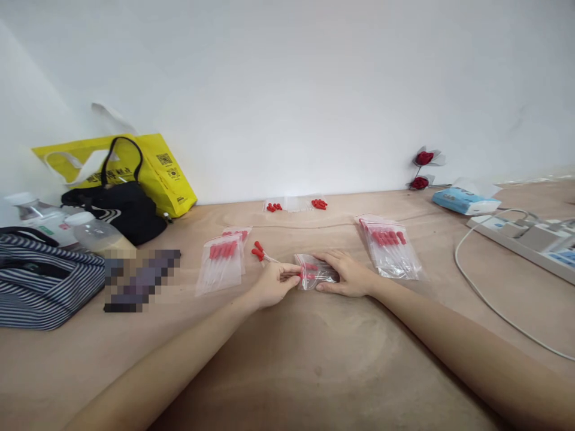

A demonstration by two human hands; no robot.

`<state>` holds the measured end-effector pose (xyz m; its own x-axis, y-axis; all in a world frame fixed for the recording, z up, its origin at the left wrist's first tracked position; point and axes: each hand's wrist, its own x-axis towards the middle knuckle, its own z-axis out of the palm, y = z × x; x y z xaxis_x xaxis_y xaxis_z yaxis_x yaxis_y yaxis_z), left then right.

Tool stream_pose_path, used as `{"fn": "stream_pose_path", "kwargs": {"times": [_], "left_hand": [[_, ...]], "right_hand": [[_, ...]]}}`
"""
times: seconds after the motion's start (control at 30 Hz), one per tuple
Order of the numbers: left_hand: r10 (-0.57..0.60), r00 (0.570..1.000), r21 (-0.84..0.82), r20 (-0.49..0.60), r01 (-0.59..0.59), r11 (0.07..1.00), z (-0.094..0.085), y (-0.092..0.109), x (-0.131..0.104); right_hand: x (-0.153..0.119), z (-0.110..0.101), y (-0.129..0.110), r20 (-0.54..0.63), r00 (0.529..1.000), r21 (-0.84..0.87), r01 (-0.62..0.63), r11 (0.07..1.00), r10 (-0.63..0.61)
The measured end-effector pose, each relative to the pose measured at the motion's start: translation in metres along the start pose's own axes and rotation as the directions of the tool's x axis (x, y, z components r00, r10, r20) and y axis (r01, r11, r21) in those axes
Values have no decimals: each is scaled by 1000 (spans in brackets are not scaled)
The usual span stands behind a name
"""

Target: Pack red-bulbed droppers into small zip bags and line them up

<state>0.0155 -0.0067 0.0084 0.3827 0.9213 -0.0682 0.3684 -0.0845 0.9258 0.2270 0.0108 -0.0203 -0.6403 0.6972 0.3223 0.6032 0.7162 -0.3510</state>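
A small clear zip bag [318, 275] with red-bulbed droppers inside lies on the table between my hands. My left hand [273, 284] is closed at the bag's red-striped mouth end, thumb and fingertips pinching its edge. My right hand [345, 274] holds the bag's other end, its thumb on the near side and its fingers along the far side. Just beyond my left hand lie loose droppers with red bulbs [257, 251], their stems partly hidden by the hand. Filled dropper bags are stacked at left [220, 266] and at right [390, 248].
Red bulbs [319, 204] sit on clear bags by the wall. At left are a yellow bag [157, 161], a black bag [126, 206], bottles [96, 233] and a striped bag [49, 287]. At right, a tissue pack [465, 200] and a power strip [507, 233] with a looping cable.
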Motion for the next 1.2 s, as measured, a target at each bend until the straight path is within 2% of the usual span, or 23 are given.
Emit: {"fn": "stream_pose_path", "kwargs": {"times": [0.07, 0.1, 0.23, 0.37, 0.43, 0.53, 0.67, 0.73, 0.8, 0.87, 1.03, 1.2], "left_hand": [[11, 997, 59, 82, -16, 998, -2, 1, 4], [24, 996, 90, 87, -32, 995, -2, 0, 5], [84, 996, 217, 23, -86, 972, 4, -6, 13], [118, 992, 339, -53, -93, 936, 13, -8, 18], [140, 989, 391, -53, -109, 914, 10, -5, 19], [188, 982, 478, 10, -170, 862, -15, 2, 22], [246, 968, 659, 46, -214, 721, -78, 0, 27], [201, 974, 662, 104, -219, 717, -106, -6, 29], [192, 974, 651, 124, -226, 725, -123, -12, 30], [210, 974, 644, 90, -218, 734, -129, -16, 30], [253, 967, 634, -5, -193, 749, -123, -12, 21], [380, 913, 657, -150, -195, 728, -120, -8, -5]], "right_hand": [[1, 0, 0, -2, 1000, -2, 13, 1000, -13], [1, 0, -1, -5, 1000, -1, 16, 1000, -16], [0, -1, -1, -14, 1000, -5, 4, 1000, -4], [-7, -5, 3, -23, 999, -42, -35, 999, 34], [-11, -5, 6, -31, 998, -50, -59, 997, 58], [-15, -5, 9, -43, 997, -37, -63, 997, 62], [-13, -3, 9, -37, 998, -26, -46, 999, 45], [-10, -2, 8, -26, 998, -27, -50, 998, 49], [-8, -2, 8, -22, 998, -28, -57, 998, 57], [-7, -1, 7, -26, 998, -26, -60, 998, 59], [-6, -1, 7, -33, 998, -28, -56, 998, 55], [-7, 0, 8, -38, 998, -32, -50, 998, 48]]}}
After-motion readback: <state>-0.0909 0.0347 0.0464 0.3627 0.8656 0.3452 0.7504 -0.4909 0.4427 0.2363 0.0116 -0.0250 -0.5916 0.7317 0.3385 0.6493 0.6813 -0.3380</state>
